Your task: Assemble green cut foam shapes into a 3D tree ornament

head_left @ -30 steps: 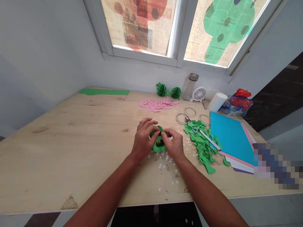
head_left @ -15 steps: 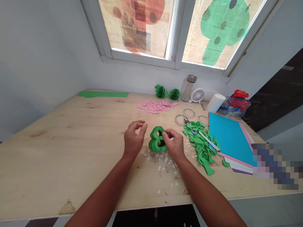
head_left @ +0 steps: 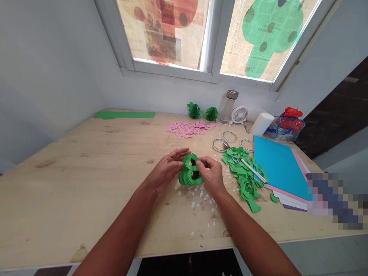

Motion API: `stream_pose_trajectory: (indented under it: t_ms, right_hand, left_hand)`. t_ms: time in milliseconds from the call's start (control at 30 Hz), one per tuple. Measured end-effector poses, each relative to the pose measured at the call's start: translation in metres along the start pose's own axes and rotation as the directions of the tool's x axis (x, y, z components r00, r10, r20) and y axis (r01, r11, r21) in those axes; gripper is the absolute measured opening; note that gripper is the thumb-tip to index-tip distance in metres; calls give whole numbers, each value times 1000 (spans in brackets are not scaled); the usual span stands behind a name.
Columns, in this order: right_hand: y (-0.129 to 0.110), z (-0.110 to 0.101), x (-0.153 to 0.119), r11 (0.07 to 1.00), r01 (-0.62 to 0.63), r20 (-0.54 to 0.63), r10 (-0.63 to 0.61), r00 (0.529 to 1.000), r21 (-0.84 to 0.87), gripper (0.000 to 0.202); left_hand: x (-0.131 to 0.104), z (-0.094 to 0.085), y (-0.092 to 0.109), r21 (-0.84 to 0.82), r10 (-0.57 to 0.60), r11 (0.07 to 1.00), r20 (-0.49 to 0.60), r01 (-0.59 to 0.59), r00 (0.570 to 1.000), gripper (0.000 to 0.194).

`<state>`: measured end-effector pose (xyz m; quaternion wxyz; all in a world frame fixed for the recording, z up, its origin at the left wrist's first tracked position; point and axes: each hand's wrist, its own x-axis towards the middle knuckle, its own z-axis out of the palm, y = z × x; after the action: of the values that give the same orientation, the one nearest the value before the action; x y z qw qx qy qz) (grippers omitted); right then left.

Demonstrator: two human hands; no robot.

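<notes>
A layered green paper cutout point(head_left: 185, 177), shaped like a figure eight with two holes, stands over the table in front of me. My right hand point(head_left: 212, 174) pinches its right edge between thumb and fingers. At its left side is my left hand point(head_left: 165, 170), fingers stretched out and thumb apart, its fingertips close to the layers; whether they touch is hard to tell. Small white paper bits point(head_left: 201, 193) are scattered beneath the cutout. To the right of my right hand lies a heap of green paper scraps point(head_left: 247, 188) with scissors point(head_left: 230, 149) and a white pen point(head_left: 253, 170) on it.
Behind are pink paper cutouts point(head_left: 188, 129), two green paper ornaments point(head_left: 194, 111), a glass bottle point(head_left: 228, 107), a small fan point(head_left: 239, 114) and a white roll point(head_left: 263, 124). Tape rolls point(head_left: 229, 137) lie near the scraps. Coloured sheets point(head_left: 278, 165) are at right, a green strip point(head_left: 126, 114) far left.
My left hand has moved right to the green paper cutout, and its fingers have spread from a near pinch. My right hand keeps its hold in nearly the same place.
</notes>
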<state>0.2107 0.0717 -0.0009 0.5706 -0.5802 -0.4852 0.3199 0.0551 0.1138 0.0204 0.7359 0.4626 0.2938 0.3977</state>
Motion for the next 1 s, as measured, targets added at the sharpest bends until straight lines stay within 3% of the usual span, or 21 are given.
stream_pose_trajectory:
  t_ms: [167,367,633,1000]
  right_hand:
    - [-6,0,-2,996,64,21,-63,998,-69,20]
    - [-7,0,-5,980,110,42,-105,994,-163,19]
    - [-6,0,-5,976,111,57,-102,993,-185,21]
    - [-8,-1,-6,972,141,37,-136,990,-189,19]
  left_hand:
    - [-1,2,-5,-1,-2,1000,54,2,999,49]
    - [-2,7,-5,43,22,999,-21,-21,1000,46]
    - [3,0,-11,198,94,977,-46,-83,994,33]
    - [-1,3,-4,144,74,987,-24,-69,997,33]
